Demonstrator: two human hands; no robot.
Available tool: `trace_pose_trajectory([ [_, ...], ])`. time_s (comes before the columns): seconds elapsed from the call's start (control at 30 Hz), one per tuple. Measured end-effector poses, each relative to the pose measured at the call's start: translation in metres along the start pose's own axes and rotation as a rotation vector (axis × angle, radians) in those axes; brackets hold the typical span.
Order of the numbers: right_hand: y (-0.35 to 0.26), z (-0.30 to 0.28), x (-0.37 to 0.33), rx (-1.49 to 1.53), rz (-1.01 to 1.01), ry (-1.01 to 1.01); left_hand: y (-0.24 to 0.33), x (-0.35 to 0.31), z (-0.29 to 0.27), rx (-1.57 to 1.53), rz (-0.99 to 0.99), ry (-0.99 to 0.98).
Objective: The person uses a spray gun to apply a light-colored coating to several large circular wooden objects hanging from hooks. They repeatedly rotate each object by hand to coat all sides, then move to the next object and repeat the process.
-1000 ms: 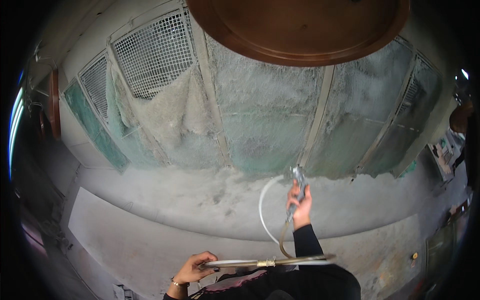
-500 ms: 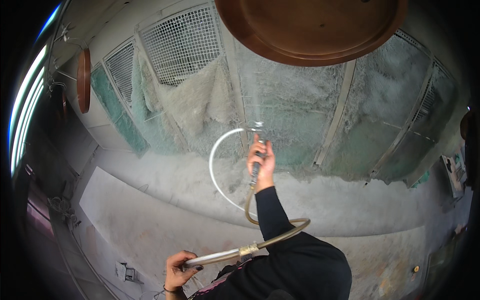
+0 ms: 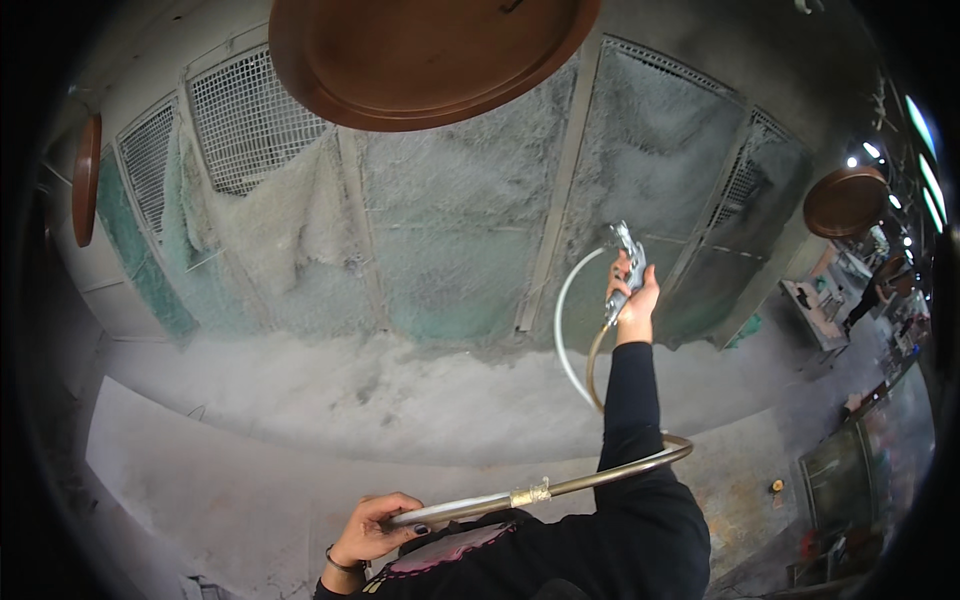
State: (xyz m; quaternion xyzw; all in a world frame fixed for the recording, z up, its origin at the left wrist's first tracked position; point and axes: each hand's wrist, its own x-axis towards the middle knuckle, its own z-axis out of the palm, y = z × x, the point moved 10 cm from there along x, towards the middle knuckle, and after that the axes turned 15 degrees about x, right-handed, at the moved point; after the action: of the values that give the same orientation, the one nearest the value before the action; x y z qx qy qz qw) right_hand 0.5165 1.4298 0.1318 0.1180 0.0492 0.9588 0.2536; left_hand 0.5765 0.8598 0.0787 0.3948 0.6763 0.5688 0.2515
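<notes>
With the arm stretched forward, my right hand (image 3: 635, 297) is wrapped round a metal spray gun (image 3: 628, 262) whose nozzle points up and away. A white hose and a brownish hose (image 3: 594, 370) run down from the gun and loop over my right sleeve. Low in front of my body, my left hand (image 3: 375, 528) is closed around the paired hoses (image 3: 455, 507), which are bound with yellowish tape. Above and left of the gun hangs a large round brown disc-shaped piece (image 3: 435, 65) with a raised rim, touched by neither hand.
Dusty green-grey filter panels (image 3: 455, 210) and a white grille (image 3: 255, 115) line the wall ahead. Another brown disc (image 3: 87, 180) hangs far left, one more (image 3: 846, 201) at right. A pale board (image 3: 250, 460) lies on the floor. A person (image 3: 880, 290) stands beside a table (image 3: 815, 312), far right.
My right hand has swung right with the spray gun, and the hoses trail along. My view has turned right, so the large disc sits further left. The left hand still grips the hoses.
</notes>
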Motion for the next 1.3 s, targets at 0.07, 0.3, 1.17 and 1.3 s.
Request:
trace_pose_trajectory([
  [0.07, -0.012, 0.059, 0.016, -0.367, -0.018, 0.051, 0.000, 0.005, 0.006, -0.054, 0.018, -0.031],
  [0.3, 0.005, 0.327, 0.022, -1.052, -0.273, -0.213, -0.002, 0.007, 0.018, -0.238, 0.042, -0.021],
  [1.17, 0.651, 0.566, -0.268, -2.543, -1.181, -0.667, -0.065, -0.110, -0.171, -0.531, 0.219, -0.479],
  [1.3, 0.739, 0.537, -0.276, -2.546, -1.025, -0.741, -0.070, -0.125, -0.187, -0.464, 0.313, -0.578],
])
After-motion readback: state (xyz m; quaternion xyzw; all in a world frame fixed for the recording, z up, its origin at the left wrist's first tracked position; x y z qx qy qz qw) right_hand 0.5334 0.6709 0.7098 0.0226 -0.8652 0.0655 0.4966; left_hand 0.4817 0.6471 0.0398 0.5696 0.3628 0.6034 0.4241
